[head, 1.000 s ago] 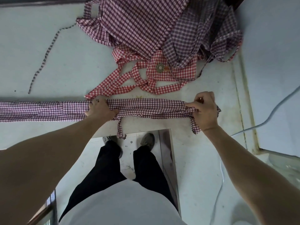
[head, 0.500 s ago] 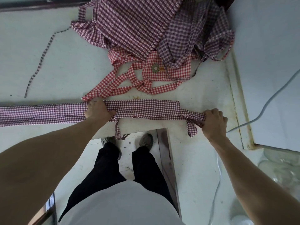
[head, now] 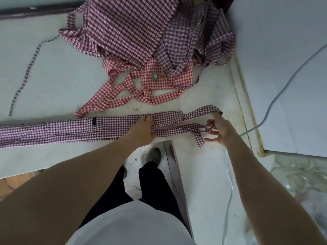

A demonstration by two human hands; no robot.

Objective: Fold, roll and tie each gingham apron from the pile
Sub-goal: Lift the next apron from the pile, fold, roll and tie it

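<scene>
Lying along the near edge of the white table (head: 53, 68), the folded purple gingham apron (head: 70, 129) forms a long narrow band that runs off the left side of the view. A thin dark checked string (head: 26, 73) trails loose across the table beyond it. The left hand (head: 143, 129) presses down on the band near its right end, fingers laid flat over the cloth rather than curled round it. Behind, at the back of the table, sits the pile of aprons (head: 141, 32), with a red gingham apron (head: 166, 76) and its straps spread in front. Right of the left hand, the band's straps (head: 200, 114) fan out, and the right hand (head: 219, 131) hooks 1 strap loop on its raised index finger, the other fingers loosely spread. A white cable (head: 276, 96) crosses the surface at far right.
</scene>
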